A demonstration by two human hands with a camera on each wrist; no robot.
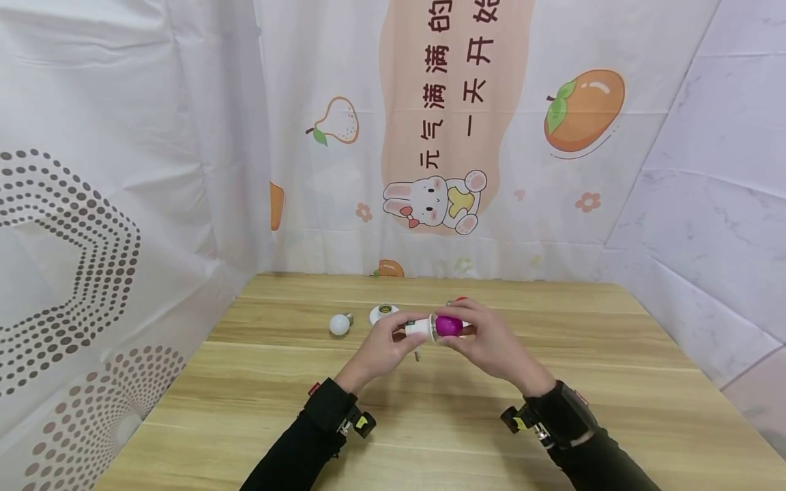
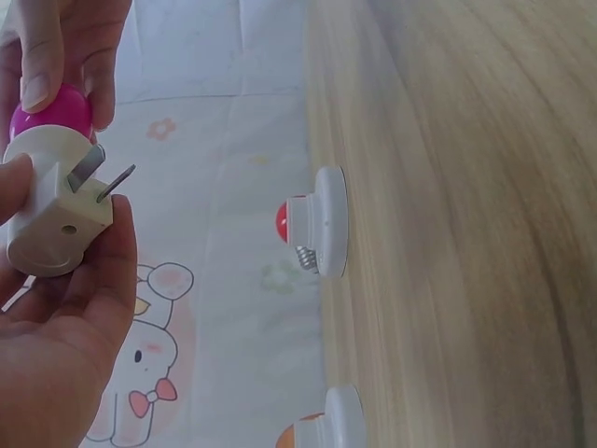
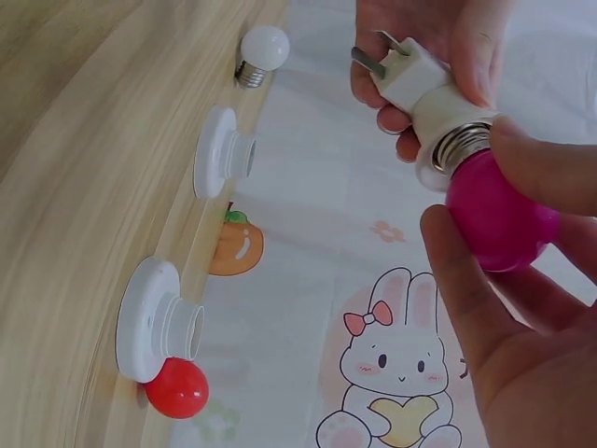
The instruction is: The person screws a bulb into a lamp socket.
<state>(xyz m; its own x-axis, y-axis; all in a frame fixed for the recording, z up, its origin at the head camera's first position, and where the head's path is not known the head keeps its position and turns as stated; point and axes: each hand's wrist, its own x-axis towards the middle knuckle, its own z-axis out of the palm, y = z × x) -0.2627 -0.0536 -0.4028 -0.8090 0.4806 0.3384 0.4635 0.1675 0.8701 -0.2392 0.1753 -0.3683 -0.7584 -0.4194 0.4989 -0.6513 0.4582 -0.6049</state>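
In the head view my left hand (image 1: pixel 382 349) grips a white plug-in lamp socket (image 1: pixel 417 329) above the table. Two flat metal prongs (image 2: pixel 89 168) stick out of the socket's plug end in the left wrist view. My right hand (image 1: pixel 494 344) pinches a magenta light bulb (image 3: pixel 499 213) between thumb and fingers. The bulb's threaded metal base (image 3: pixel 461 146) sits at the socket's mouth, partly inside it, with several threads showing in the right wrist view. Bulb and socket are in line, roughly level from left to right.
A white bulb (image 1: pixel 340 324) lies on the wooden table (image 1: pixel 276 382) at the left. Beside it stands a round white lamp holder (image 1: pixel 379 314). A second white lamp holder (image 3: pixel 145 313) and a red bulb (image 3: pixel 177 389) stand close together behind my hands. A printed curtain (image 1: pixel 319 204) hangs behind the table.
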